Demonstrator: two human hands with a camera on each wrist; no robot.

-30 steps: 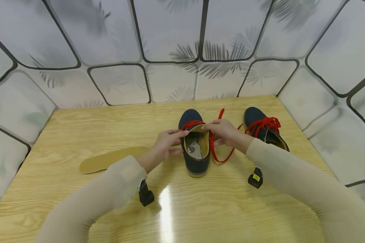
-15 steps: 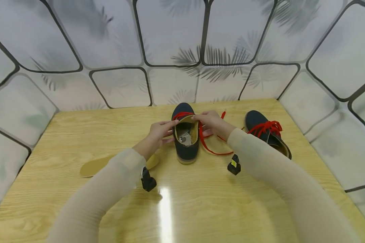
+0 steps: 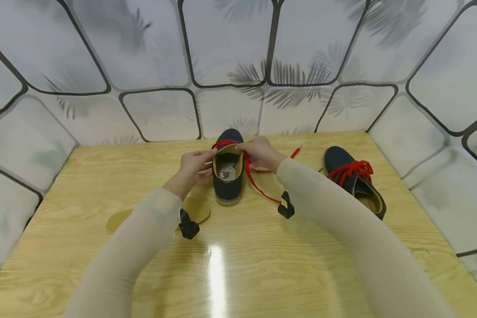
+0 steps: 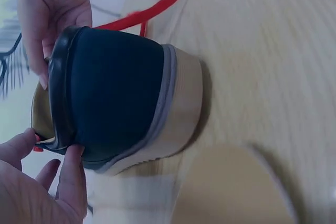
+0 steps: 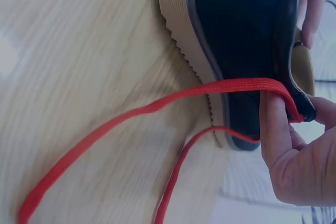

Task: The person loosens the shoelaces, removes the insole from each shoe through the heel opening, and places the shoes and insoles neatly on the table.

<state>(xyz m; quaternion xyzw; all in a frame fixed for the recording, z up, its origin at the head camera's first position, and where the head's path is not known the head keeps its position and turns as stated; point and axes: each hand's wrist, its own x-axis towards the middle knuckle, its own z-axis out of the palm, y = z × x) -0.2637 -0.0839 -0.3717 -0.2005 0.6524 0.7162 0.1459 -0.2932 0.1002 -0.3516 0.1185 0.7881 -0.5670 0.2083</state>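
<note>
A dark blue shoe [image 3: 228, 190] with red laces stands on the table, toe pointing away. My left hand [image 3: 198, 165] pinches the left edge of its opening, thumb at the rim and fingers along the outside. On the opposite edge, my right hand [image 3: 260, 152] holds the rim the same way, with the loose red lace [image 5: 231, 86] passing over its fingers in the right wrist view. Inside the shoe a pale grey bottom with a torn-looking patch [image 3: 227, 171] shows. A tan insole [image 3: 198, 208] lies to the left, partly hidden under my left forearm.
A second dark blue shoe [image 3: 338, 157] with a tied red lace [image 3: 351, 170] stands at the right of the wooden table [image 3: 254, 265]. Patterned fabric walls [image 3: 230, 106] rise behind the table and at both sides.
Both hands have moved the shoe left and slightly away, keeping their hold on its rim. The loose lace trails along with it. My left forearm now covers the middle of the insole.
</note>
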